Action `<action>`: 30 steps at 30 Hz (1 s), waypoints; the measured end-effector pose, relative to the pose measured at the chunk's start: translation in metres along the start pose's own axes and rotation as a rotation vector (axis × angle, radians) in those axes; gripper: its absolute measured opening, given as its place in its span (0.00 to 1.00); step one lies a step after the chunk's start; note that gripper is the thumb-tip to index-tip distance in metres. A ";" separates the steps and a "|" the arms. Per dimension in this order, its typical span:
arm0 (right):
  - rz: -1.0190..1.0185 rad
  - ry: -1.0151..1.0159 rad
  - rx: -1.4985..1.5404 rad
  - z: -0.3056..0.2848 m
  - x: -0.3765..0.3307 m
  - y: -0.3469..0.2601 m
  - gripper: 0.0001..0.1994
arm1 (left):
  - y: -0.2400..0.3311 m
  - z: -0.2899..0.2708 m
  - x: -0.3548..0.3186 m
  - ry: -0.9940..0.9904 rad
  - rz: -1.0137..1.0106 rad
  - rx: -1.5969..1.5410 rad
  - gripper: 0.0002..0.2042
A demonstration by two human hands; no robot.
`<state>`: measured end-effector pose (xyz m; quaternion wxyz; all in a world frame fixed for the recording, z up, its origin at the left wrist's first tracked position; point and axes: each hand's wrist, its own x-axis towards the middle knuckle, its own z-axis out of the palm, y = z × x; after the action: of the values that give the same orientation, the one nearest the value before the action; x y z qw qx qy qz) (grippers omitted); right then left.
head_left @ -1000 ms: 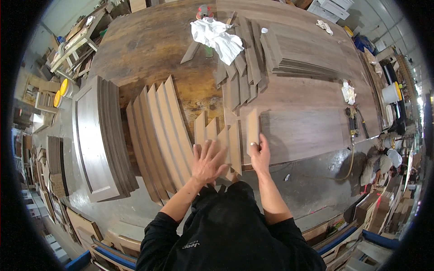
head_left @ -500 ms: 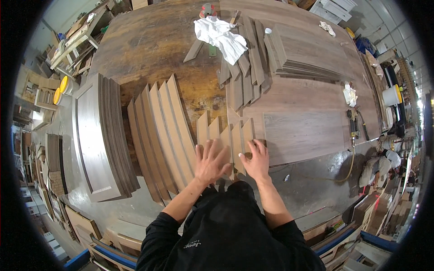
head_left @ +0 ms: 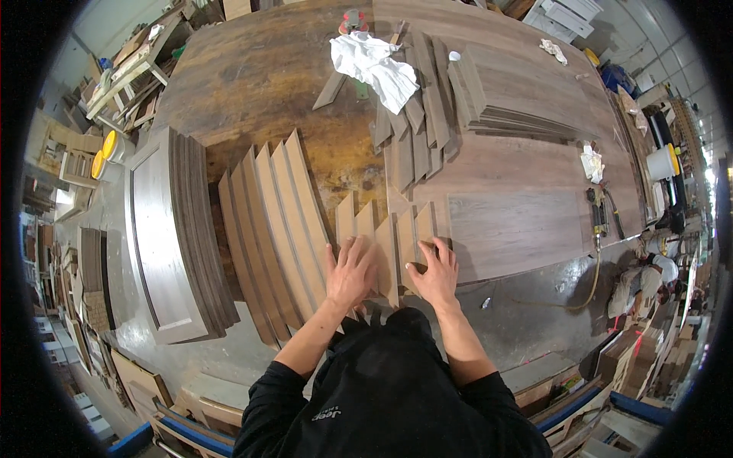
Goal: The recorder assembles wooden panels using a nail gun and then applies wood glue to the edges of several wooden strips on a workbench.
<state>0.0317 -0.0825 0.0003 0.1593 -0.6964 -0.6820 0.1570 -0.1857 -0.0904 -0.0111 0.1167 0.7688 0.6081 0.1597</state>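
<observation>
Short wooden strips point(head_left: 388, 256) with angled ends lie side by side at the near edge of the table, their tan backs up. My left hand point(head_left: 351, 275) rests on the left strips with its fingers stretched out. On the right strips lies my right hand point(head_left: 437, 276), thumb and fingers apart, its fingers bent over the outermost pieces. One strip between the hands reaches farther toward me than its neighbours. Left of my left hand, longer mitred strips point(head_left: 279, 221) stand in a fanned row, with grooves along them.
A stack of framed panels point(head_left: 164, 237) stands at the left. Beyond my hands are grey-brown strips point(head_left: 427, 107), a white cloth point(head_left: 374, 69) and a red-topped tool point(head_left: 353, 21). A nail gun point(head_left: 597, 210) with a hose lies right on the wood-grain boards point(head_left: 519, 229). Another person point(head_left: 645, 286) bends down at far right.
My left hand has shifted slightly left, and its thumb has drawn in from the middle strips. The strip between my hands now shows more fully. My right hand has barely moved.
</observation>
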 end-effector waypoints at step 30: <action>-0.054 0.048 0.121 0.020 0.288 -0.064 0.23 | 0.005 -0.001 -0.005 0.034 -0.048 0.014 0.25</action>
<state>-0.0282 0.2073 0.0099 0.2215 -0.6706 -0.6856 0.1767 -0.1831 -0.0965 -0.0090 0.1048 0.7520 0.6294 0.1655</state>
